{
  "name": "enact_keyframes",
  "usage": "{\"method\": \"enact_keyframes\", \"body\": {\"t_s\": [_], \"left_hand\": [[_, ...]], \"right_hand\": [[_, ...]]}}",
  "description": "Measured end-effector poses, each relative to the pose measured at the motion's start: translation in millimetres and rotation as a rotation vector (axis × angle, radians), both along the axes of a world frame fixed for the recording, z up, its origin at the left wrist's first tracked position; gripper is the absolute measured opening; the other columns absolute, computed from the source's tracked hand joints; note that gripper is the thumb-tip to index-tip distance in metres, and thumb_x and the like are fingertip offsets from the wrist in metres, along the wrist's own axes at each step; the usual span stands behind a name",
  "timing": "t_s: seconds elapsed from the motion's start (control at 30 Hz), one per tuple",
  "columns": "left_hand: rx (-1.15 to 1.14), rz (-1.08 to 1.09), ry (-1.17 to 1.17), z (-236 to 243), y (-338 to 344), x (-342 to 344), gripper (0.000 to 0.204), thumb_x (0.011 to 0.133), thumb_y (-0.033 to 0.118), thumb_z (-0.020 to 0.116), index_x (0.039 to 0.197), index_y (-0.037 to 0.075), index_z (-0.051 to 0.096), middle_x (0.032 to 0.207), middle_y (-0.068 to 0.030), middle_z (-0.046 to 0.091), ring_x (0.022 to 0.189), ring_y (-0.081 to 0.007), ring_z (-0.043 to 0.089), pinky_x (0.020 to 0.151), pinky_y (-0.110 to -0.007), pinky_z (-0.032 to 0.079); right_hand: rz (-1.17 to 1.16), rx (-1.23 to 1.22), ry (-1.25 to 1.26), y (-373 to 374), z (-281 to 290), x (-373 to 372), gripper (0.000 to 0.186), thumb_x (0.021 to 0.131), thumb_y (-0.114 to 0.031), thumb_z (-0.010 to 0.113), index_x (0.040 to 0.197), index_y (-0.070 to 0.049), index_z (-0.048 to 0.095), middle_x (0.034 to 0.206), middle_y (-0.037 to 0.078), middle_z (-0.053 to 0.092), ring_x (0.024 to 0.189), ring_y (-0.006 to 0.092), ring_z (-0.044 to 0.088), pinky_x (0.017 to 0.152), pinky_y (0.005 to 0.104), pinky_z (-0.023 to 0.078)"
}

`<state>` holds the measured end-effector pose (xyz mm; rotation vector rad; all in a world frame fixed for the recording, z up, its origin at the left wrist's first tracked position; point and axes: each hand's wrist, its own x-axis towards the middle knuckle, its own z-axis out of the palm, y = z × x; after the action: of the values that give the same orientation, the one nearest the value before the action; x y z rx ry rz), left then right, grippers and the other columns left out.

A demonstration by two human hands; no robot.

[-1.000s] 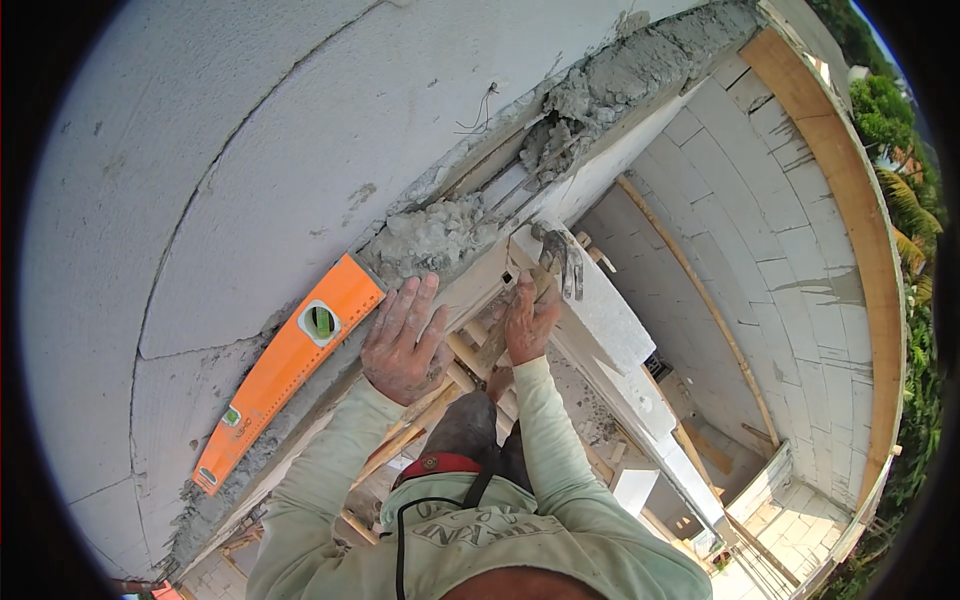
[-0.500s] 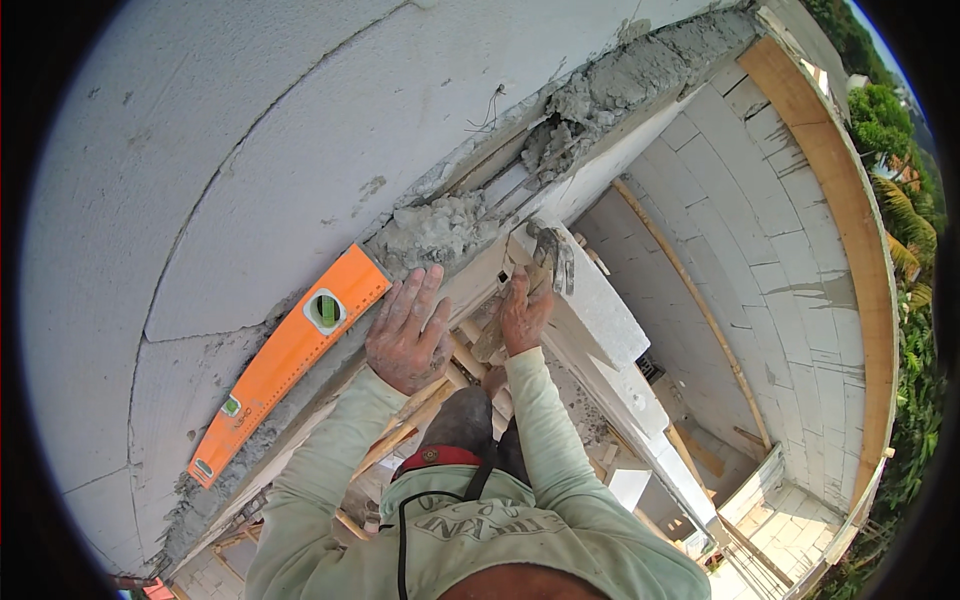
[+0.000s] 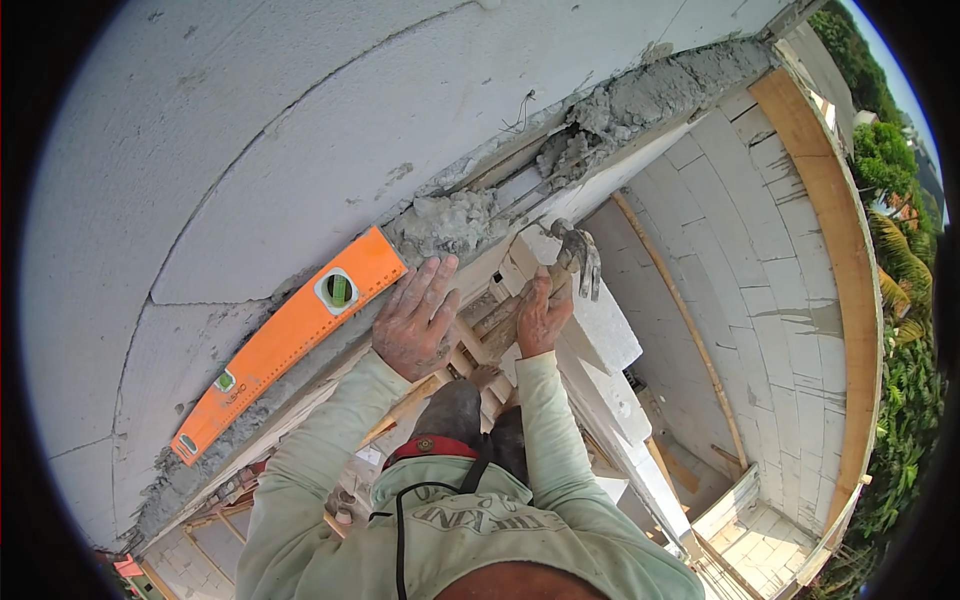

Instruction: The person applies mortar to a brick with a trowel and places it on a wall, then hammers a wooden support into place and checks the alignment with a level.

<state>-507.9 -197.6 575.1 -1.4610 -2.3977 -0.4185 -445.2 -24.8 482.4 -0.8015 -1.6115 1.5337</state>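
Note:
My left hand [image 3: 413, 318] is held out flat, its mortar-smeared fingers stretched upward just beside the right end of an orange spirit level [image 3: 318, 318]. Whether the fingertips touch the level or the wall edge, I cannot tell. The level leans along the rough mortar strip against a big pale wall, its green vials showing. Wrapped round the wooden handle of a claw hammer [image 3: 580, 258], my right hand [image 3: 545, 315] grips it close below the head. The hammer's dirty metal claw points right, above a white block [image 3: 600, 325], and its handle runs down-left.
Lumpy grey mortar [image 3: 445, 225] fills the ledge beyond my hands, and a thin wire [image 3: 520, 108] sticks out there. At right, a deep room with block walls [image 3: 740, 260] drops away, topped by a wooden board [image 3: 810, 140]. Timber pieces lie below, around my legs.
The view has shifted slightly, so the level, wall and hands sit a little differently in it. The hammer stays in my right hand; my left hand stays flat beside the level.

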Motion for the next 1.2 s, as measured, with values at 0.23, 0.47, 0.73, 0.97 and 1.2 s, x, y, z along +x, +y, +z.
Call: {"method": "enact_keyframes", "body": {"t_s": [0.23, 0.47, 0.73, 0.97, 1.2], "left_hand": [[0.014, -0.009, -0.017, -1.3, 0.2, -1.2, 0.03, 0.074, 0.017, 0.061, 0.1, 0.003, 0.064, 0.141, -0.0154, 0.043, 0.131, -0.0307, 0.04, 0.105, -0.045, 0.037], [0.059, -0.029, -0.029, -0.9, -1.0, -0.3, 0.031, 0.069, 0.013, 0.061, 0.099, 0.003, 0.065, 0.14, -0.0158, 0.044, 0.13, -0.0318, 0.041, 0.104, -0.047, 0.038], [0.05, -0.06, -0.037, -4.6, -4.5, 1.1, 0.03, 0.07, 0.015, 0.064, 0.097, 0.002, 0.062, 0.144, -0.0161, 0.039, 0.132, -0.0316, 0.037, 0.107, -0.046, 0.034], [0.072, -0.142, 0.006, -4.8, 3.3, -4.9, 0.031, 0.068, 0.011, 0.062, 0.098, 0.003, 0.064, 0.142, -0.016, 0.042, 0.13, -0.0334, 0.04, 0.105, -0.049, 0.036], [0.051, -0.109, 0.033, -5.8, 5.5, -6.3, 0.036, 0.069, 0.011, 0.061, 0.104, 0.005, 0.064, 0.143, -0.0172, 0.041, 0.13, -0.0364, 0.04, 0.106, -0.05, 0.032]], "right_hand": [[0.083, -0.116, -0.084, -2.3, 19.6, -0.1, 0.022, 0.093, -0.021, 0.054, 0.097, 0.001, 0.057, 0.072, 0.003, 0.054, 0.06, 0.0097, 0.043, 0.054, 0.026, 0.038], [0.178, -0.245, -0.067, 7.1, 6.9, 0.6, 0.023, 0.095, -0.024, 0.053, 0.099, -0.002, 0.056, 0.066, -0.001, 0.051, 0.05, 0.0096, 0.047, 0.04, 0.0256, 0.04], [0.183, -0.21, -0.158, 6.7, 13.3, 6.7, 0.024, 0.094, -0.024, 0.055, 0.101, -0.002, 0.055, 0.069, 0.001, 0.052, 0.052, 0.0091, 0.047, 0.041, 0.0268, 0.04], [0.326, 0.106, -0.58, 11.5, -10.3, 108.9, 0.036, 0.087, -0.029, 0.062, 0.108, -0.001, 0.055, 0.079, 0.018, 0.061, 0.072, 0.0361, 0.059, 0.07, 0.0464, 0.046], [0.404, 0.217, -0.924, 2.6, 32.9, 271.8, 0.039, 0.085, -0.029, 0.059, 0.113, -0.002, 0.05, 0.086, 0.029, 0.061, 0.083, 0.0492, 0.057, 0.074, 0.055, 0.042]]}}
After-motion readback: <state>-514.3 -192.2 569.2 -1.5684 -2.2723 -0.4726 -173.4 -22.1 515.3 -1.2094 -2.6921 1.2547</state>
